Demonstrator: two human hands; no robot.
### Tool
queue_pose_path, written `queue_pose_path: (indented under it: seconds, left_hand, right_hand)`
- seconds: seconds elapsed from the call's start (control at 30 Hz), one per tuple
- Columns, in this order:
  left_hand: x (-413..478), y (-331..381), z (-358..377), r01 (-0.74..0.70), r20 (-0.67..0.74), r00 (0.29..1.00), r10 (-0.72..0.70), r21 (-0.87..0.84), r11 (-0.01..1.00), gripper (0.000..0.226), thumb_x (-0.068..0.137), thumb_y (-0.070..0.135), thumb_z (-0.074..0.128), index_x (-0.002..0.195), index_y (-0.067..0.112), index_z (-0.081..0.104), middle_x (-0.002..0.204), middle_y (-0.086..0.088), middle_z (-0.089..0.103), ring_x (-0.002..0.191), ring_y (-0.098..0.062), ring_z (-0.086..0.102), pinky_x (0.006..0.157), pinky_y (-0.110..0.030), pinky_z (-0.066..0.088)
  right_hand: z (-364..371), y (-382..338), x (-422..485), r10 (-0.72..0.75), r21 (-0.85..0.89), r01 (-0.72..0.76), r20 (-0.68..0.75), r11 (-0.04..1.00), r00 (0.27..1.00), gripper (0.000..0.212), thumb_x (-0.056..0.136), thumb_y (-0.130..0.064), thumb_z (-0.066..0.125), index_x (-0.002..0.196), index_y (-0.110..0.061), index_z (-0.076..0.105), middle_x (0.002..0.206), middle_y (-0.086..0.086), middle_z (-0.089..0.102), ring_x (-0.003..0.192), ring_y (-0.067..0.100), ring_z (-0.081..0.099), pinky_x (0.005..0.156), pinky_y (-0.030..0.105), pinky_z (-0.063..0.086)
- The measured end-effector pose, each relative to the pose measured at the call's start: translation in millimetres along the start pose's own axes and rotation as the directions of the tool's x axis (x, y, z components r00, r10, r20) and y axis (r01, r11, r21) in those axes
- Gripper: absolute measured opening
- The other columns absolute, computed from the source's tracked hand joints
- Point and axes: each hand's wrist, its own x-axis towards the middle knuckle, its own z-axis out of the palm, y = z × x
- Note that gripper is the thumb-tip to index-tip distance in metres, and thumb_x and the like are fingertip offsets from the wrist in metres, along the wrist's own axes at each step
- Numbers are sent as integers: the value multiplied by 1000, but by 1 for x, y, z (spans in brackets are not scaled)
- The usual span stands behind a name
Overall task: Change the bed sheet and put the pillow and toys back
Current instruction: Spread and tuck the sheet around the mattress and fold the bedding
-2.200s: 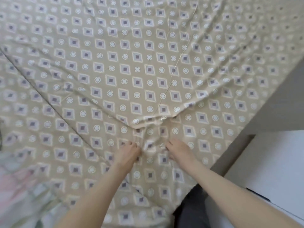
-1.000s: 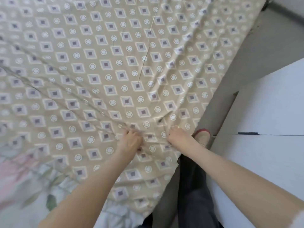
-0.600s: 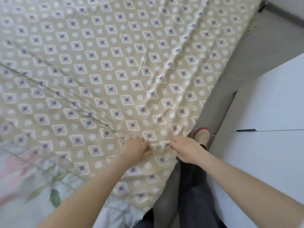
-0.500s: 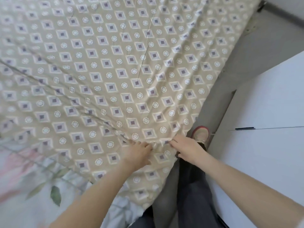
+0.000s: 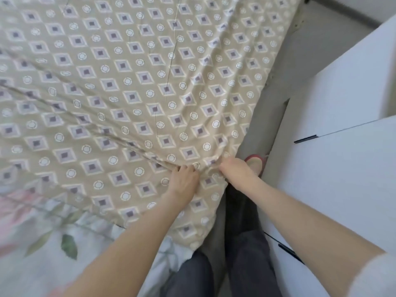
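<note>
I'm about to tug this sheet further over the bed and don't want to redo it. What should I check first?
1. Left hand grip on the beige sheet: ok, fingers are curled into a fold.
2. Right hand grip: ok, it bunches the fabric close beside the left.
3. Sheet lying smooth: not ok, long creases run from the hands toward the left.
4. Floral bedding covered: not ok, it shows at the lower left.
5. Footing: ok, the slipper is on the floor between the bed and the white cabinet.
6. Far corners placed: cannot tell, out of view.
</note>
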Motion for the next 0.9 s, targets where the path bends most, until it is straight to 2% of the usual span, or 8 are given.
queue_pose_path:
  seconds: [0.07, 0.13, 0.23, 0.4, 0.53, 0.7, 0.77, 0.9]
  left_hand:
    - [-4, 1, 1, -8, -13, 1000, 8, -13, 1000, 38, 91, 14, 55, 126, 14, 43, 125, -4, 51, 119, -25, 48, 101, -37, 35]
    - [-9, 3, 1, -8, -11, 1000, 8, -15, 1000, 42, 90, 18, 58, 128, 15, 40, 127, -2, 53, 122, -25, 47, 103, -38, 33]
    - [-11, 9, 0, 16, 29, 999, -16, 1, 1000, 45, 90, 13, 55, 132, 19, 41, 128, -2, 55, 124, -26, 46, 107, -42, 28]
    - [-2, 14, -7, 26, 60, 998, -30, 60, 998, 45, 82, -3, 55, 123, 17, 53, 120, -2, 56, 117, -24, 49, 98, -37, 32]
    - [-3, 18, -9, -39, 59, 998, 31, 132, 990, 40, 87, 1, 52, 125, 11, 53, 127, -6, 47, 118, -26, 44, 98, -37, 34]
    - [-3, 10, -16, -93, 169, 982, 80, 70, 993, 40, 87, -5, 49, 123, 13, 51, 121, -6, 58, 113, -26, 56, 90, -31, 41]
    - [0, 5, -19, -91, 217, 972, 91, -10, 996, 39, 90, -4, 48, 123, 14, 52, 120, -7, 59, 111, -26, 57, 85, -31, 43]
    - [6, 0, -25, -146, 292, 945, 149, -32, 989, 28, 96, 5, 45, 121, 15, 53, 121, -7, 58, 113, -26, 56, 81, -31, 41]
  right_hand:
    - [7, -1, -4, 65, 1, -65, 7, 998, 998, 28, 81, 14, 48, 102, 0, 60, 92, 10, 61, 97, 32, 62, 68, 33, 39]
    - [13, -1, -8, 104, 17, -104, 11, 994, 995, 17, 80, 15, 48, 82, 0, 55, 100, 11, 62, 95, 30, 62, 68, 32, 38]
    - [15, 0, -4, 99, 18, -100, 26, 995, 995, 32, 79, 14, 51, 64, -9, 36, 81, 7, 54, 86, 27, 58, 66, 30, 36]
    - [7, -3, -1, 17, -10, -17, -55, 1000, 998, 24, 67, 16, 46, 71, -7, 44, 88, 9, 55, 101, 28, 57, 66, 30, 35]
    - [29, -10, -7, -124, 178, 151, -155, 972, 980, 34, 78, 2, 57, 107, -12, 48, 111, 4, 48, 106, 24, 49, 77, 29, 38]
    - [30, -13, -8, -116, 432, 128, -55, 893, 992, 30, 76, -38, 69, 94, -16, 61, 103, -4, 52, 103, 18, 50, 83, 32, 40]
    - [31, -16, -9, -120, 436, 113, -12, 893, 993, 28, 81, -37, 65, 80, -10, 60, 98, 3, 55, 97, 25, 55, 77, 33, 44]
    - [34, -17, -11, -112, 361, 95, 28, 928, 993, 21, 88, -32, 58, 80, -12, 54, 106, 10, 56, 101, 30, 56, 78, 34, 43]
